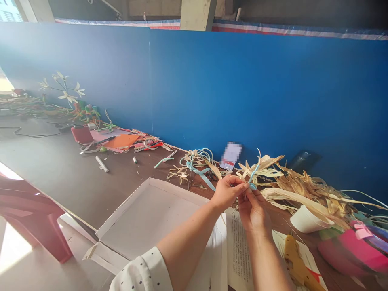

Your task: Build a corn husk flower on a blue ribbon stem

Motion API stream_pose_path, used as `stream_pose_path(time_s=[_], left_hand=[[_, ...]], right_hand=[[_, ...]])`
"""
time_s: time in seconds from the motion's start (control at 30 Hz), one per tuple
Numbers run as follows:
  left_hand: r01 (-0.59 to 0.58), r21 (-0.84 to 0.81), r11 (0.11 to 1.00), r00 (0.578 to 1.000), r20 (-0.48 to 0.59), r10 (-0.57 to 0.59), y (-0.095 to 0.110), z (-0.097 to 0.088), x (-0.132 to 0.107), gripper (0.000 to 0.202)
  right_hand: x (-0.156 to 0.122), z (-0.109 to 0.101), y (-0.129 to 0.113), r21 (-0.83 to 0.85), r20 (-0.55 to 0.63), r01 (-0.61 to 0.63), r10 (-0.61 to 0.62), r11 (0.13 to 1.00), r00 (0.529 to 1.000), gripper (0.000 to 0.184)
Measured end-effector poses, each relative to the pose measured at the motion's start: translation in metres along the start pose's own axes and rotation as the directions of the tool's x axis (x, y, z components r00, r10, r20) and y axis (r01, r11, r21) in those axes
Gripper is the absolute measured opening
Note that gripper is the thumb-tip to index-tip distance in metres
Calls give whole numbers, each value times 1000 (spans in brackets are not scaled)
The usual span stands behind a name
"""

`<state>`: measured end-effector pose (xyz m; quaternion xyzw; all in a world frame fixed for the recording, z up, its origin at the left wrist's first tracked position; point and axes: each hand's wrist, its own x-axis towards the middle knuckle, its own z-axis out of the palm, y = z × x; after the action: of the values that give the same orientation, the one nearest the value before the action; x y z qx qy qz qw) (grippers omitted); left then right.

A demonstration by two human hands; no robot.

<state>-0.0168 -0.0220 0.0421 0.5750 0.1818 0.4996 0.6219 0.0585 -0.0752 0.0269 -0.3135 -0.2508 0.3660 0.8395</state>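
Note:
In the head view my left hand [228,190] and my right hand [254,208] meet over the table, fingertips pinched together. Between them they grip a thin stem [254,173] wrapped in light-blue tape, its bare tip pointing up. Fingers cover its lower part. A loose light-blue strip [201,173] runs out left of my left hand; whether it joins the stem I cannot tell. Just behind the hands lie pale corn husk pieces [266,167]. A husk flower [179,173] rests farther left.
An open white box [145,218] lies beneath my left arm. At right are dried husks [306,190], a tilted white cup [309,220], a yellow glue gun [295,262] and a pink bag [351,250]. A phone [231,155] leans on the blue partition [257,93]. A pink stool [36,214] stands left.

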Motion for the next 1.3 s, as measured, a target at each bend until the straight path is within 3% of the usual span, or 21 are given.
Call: stream_pose_path(time_s=[0.37,0.6,0.93,1.17,1.3], left_hand=[[-31,-19,999,999,35,32,-2,-2,-1,14],[38,-37,999,997,72,-35,3,-3,-4,14],[-7,18,1000,992,124,4,4,-8,-3,21],[152,-164,975,967,229,-112,5,-11,1,37],[137,-171,976,977,184,-105,8,-11,3,37]], right_hand=[[0,-2,-1,-26,15,15,-14,1000,1000,23],[1,-4,-2,-21,1,13,-13,1000,1000,21],[0,-6,-2,-23,32,16,-15,1000,999,24],[0,-8,-3,-14,29,-29,29,999,999,24],[0,-7,-2,-14,26,-42,42,999,999,25]])
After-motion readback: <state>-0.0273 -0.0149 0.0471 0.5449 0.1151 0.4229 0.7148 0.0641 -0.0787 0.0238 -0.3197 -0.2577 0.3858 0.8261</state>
